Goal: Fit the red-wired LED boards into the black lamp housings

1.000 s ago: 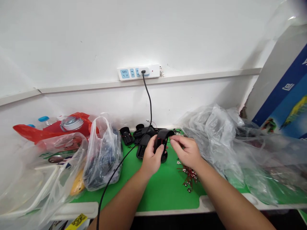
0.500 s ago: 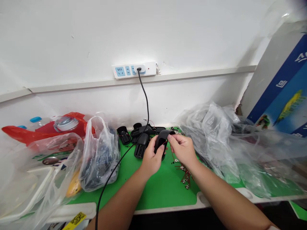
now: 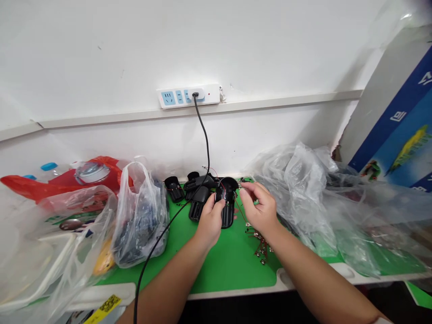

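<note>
My left hand [image 3: 209, 220] grips a black plastic housing [image 3: 228, 216] by its left side, the thumb lying over the front. The housing's hollow side now faces me, with a rounded hood at the top, long battery-like slots below and a thin red wire inside. Just right of the hood, the thumb and forefinger of my right hand [image 3: 259, 206] pinch a small shiny part [image 3: 240, 184], too small to name. A thin wire hangs below these fingers. Small white-ended parts with red wires [image 3: 261, 252] lie in a loose bunch under my right wrist.
More black housings [image 3: 198, 208] lie behind my left hand on the green tabletop [image 3: 232, 270]. A black cable [image 3: 178, 213] drops from the wall power strip [image 3: 165, 99] across the table. Plastic bags [image 3: 140, 225] crowd the left, clear plastic sheeting [image 3: 303, 189] the right, beside a blue box [image 3: 398, 130].
The housing has been turned so its hollow, slotted side faces me. My right hand has moved off its hood slightly to the right, fingertips still pinched.
</note>
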Available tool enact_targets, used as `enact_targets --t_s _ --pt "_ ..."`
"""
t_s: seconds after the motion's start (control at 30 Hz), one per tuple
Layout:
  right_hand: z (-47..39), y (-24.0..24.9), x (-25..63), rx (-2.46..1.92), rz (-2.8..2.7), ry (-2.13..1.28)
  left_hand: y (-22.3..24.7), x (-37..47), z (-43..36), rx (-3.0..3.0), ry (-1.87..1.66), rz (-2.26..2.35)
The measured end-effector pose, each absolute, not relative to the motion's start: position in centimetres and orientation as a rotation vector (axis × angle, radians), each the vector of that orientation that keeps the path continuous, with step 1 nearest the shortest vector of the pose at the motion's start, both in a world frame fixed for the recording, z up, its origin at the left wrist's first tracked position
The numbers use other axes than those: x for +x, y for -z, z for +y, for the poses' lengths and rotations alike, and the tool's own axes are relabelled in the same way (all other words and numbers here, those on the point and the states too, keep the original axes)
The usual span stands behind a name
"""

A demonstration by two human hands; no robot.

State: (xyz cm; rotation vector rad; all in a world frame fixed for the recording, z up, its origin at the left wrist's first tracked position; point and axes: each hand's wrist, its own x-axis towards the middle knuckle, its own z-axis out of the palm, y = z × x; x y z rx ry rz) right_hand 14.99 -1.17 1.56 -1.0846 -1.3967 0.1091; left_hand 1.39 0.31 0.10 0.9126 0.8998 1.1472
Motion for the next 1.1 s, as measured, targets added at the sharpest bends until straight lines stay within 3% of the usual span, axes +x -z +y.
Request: enact_targets --t_s 0.2,0.57,0.9,1.1 --pt "-0.8 -1.3 14.8 -1.012 -1.666 -0.016 0.4 1.0 1.0 1.04 -1.317 0.927" --pt "-0.4 0.0 13.7 -1.193 -1.403 -0.47 0.7 1.1 0.9 0.967 -1.335 0.888" --pt "-0.1 -0.3 14.4 -1.138 -1.471 -0.226 1.6 1.2 0.9 1.141 -1.327 0.77" --pt "-0.4 -0.6 14.1 -1.114 -1.414 -0.263 1.4 1.1 0.6 1.231 -1.323 0.791"
